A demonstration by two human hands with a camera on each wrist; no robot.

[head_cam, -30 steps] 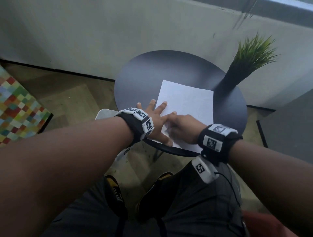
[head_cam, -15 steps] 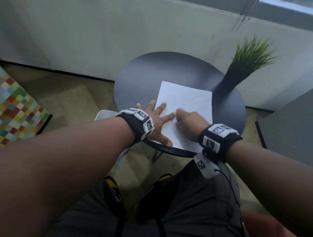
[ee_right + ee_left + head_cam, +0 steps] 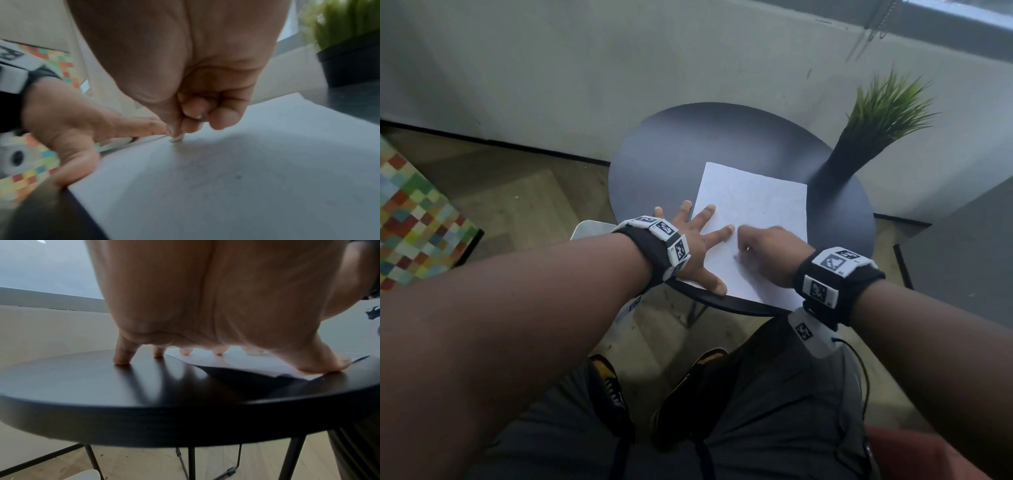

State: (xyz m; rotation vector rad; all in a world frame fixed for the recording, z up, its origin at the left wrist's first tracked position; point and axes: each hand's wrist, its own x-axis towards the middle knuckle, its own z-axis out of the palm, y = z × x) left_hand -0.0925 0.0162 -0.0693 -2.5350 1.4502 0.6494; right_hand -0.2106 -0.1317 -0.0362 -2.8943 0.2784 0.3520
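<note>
**Pinning the sheet, working near its left edge**

Head view: the sheet of paper (image 3: 756, 205) lies flat on the near half of the round black table (image 3: 688, 144), with its near edge reaching the rim. The left hand (image 3: 695, 246) is spread wide, palm down, across the paper's left edge. Some fingers are on the sheet, the rest on bare table. The right hand (image 3: 770, 253) is balled up with its tips down on the paper, just beside the left forefinger. A potted grass plant (image 3: 887, 106) stands at the far right, apart from the sheet.

Left wrist view: the fingertips (image 3: 122, 353) are planted and the thumb (image 3: 320, 363) presses the paper's near part. This looks like a sound anchor. Weight should go through the tips so the sheet cannot skate on the slick top.

Right wrist view: blurred. The fingers (image 3: 222, 116) are curled tight, and one tip or nail touches the paper near its left edge. No tool shows. The step is probably pressing or scoring a line. Short, firm strokes away from the pinning hand would suit, light enough not to ruck or tear the sheet.
</note>
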